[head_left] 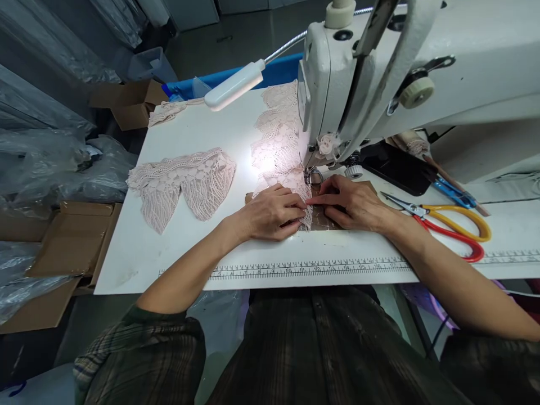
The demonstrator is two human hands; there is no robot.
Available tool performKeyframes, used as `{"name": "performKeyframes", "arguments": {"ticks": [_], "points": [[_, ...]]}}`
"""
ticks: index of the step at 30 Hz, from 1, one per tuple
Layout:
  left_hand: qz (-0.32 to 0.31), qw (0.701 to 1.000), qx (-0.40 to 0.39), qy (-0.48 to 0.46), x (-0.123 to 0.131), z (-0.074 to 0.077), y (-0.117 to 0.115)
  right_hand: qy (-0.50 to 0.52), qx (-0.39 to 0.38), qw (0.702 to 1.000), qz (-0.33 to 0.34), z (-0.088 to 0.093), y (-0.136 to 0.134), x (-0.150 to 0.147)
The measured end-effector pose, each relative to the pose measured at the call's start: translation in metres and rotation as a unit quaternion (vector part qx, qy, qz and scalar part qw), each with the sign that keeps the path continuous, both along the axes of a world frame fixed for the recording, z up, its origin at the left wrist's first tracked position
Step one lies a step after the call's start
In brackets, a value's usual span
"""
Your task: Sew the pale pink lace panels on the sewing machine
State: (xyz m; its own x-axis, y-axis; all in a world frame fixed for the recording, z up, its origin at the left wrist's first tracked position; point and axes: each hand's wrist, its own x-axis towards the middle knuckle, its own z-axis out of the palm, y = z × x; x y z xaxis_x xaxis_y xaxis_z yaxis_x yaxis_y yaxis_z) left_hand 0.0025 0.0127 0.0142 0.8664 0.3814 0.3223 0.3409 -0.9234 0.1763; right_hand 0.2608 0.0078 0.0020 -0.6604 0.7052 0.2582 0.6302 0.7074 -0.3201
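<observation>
Where the lace strip (276, 126) runs beneath the head of the sewing machine (324, 79), its near end is covered in part by the left hand (276, 215) and met at its right edge by the right hand (352, 203). The strip is laid on the table (130, 253) with its long axis running from the far edge toward the wearer, the near end turned slightly to the right. Its right edge is set close beside the metal foot (314, 178), which stands just beyond the fingertips. Of the two hands, the left is the nearer to the body of the lace, being rested upon it with fingers together and loosely bent. The right hand is half closed, its index finger extended leftward to the edge; whether cloth is pinched by either hand cannot be told. A brown sheet (325, 221) is seen under the right hand. A second lace piece (183, 183) is spread to the left, well apart from the strip, which is lit by a lamp (235, 85). To the right, scissors (421, 212) are placed near the right wrist, with a dark phone-like object (392, 163) behind them.
</observation>
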Motion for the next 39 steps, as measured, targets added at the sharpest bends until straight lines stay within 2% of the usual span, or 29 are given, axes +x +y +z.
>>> {"name": "performKeyframes", "arguments": {"ticks": [9, 15, 21, 27, 33, 39], "points": [[0.064, 0.996, 0.059, -0.015, 0.008, -0.012, -0.005, -0.06, 0.016, 0.995, -0.081, -0.004, -0.002, -0.007], [0.094, 0.992, 0.079, -0.018, 0.01, -0.02, -0.004, 0.025, -0.032, 0.997, -0.059, -0.003, -0.007, -0.002], [0.115, 0.989, 0.074, -0.048, 0.011, -0.021, 0.002, 0.056, -0.076, 0.988, -0.125, 0.004, -0.007, 0.0], [0.118, 0.989, 0.045, -0.079, 0.012, -0.022, 0.005, 0.074, -0.09, 0.98, -0.162, 0.01, -0.006, 0.0], [0.109, 0.99, 0.026, -0.086, 0.009, -0.019, 0.005, 0.08, -0.081, 0.98, -0.163, 0.012, -0.007, 0.0], [0.099, 0.984, 0.1, -0.106, 0.008, -0.018, 0.007, 0.099, -0.032, 0.985, -0.14, 0.004, -0.008, -0.003]]}}
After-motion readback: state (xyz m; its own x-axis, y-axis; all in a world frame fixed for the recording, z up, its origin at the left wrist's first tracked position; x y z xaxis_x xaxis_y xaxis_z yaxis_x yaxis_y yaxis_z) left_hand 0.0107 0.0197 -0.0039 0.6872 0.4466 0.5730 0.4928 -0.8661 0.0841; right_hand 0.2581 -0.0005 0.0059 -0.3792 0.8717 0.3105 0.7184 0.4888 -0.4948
